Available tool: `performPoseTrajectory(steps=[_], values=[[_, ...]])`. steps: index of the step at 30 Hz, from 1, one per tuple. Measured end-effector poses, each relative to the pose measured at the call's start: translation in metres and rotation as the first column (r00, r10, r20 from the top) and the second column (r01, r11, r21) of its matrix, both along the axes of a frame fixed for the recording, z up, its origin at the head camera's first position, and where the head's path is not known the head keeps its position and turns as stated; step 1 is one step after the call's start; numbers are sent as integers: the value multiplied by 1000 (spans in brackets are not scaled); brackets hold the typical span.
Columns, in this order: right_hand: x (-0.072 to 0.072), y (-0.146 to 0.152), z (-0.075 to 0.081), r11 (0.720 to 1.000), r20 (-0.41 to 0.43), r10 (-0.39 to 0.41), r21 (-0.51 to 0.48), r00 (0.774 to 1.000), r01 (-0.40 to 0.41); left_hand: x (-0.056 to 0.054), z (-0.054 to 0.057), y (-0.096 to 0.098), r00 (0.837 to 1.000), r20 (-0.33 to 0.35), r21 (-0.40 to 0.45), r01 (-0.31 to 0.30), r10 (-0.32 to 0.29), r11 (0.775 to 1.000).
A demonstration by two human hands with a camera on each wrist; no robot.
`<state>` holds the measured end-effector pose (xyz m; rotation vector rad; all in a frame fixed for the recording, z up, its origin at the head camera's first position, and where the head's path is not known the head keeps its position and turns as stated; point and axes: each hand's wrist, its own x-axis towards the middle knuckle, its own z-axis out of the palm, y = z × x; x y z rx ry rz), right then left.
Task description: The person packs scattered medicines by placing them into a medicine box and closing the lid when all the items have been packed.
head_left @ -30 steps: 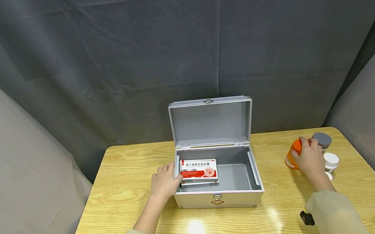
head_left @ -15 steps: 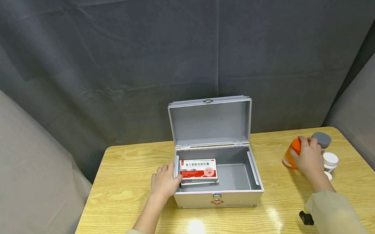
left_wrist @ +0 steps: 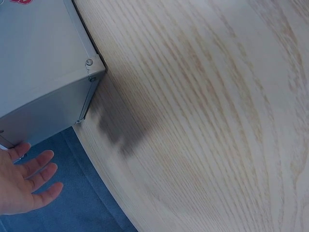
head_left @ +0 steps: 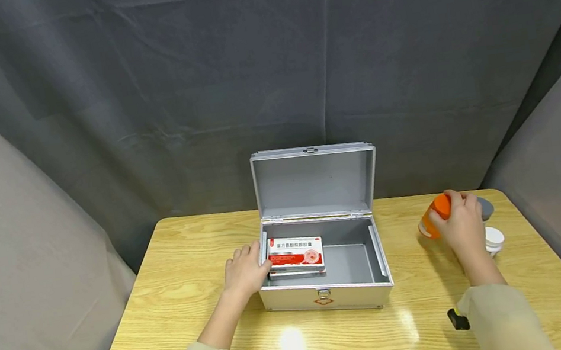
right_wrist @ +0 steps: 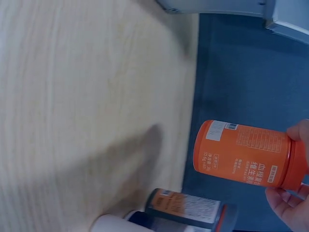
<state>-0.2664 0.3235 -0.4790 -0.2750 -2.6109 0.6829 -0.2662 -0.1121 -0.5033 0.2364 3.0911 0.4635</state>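
Orange cylindrical plastic bottle (head_left: pixel 430 222), cap (head_left: pixel 442 206) pinched by right hand (head_left: pixel 463 226), looks raised since 0.5 s ago: pick-up seemingly underway, bottle outside silver metal case (head_left: pixel 352 298). Left hand (head_left: pixel 243 273) at case rim, fingers apart.

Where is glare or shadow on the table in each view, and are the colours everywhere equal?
Head view: bright glare on the table in front of the open case, soft shadow near the orange bottle, warm tones; left wrist view: soft shadow beside the case, cooler tones; right wrist view: soft shadows, cool tones too.
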Motion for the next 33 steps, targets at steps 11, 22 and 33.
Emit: performPoseTrajectory(steps=[11,22,33], values=[[3,-15,29,999,-76,29,-12,997,-30,0,0,0,1000,-1,1,2,-2,1000],[12,-41,64,995,-135,95,27,986,-92,1,0,-1,1000,-1,9,3,-3,1000],[14,-69,83,979,-210,200,22,957,-200,-1,-2,-1,1000,-11,7,2,-2,1000]])
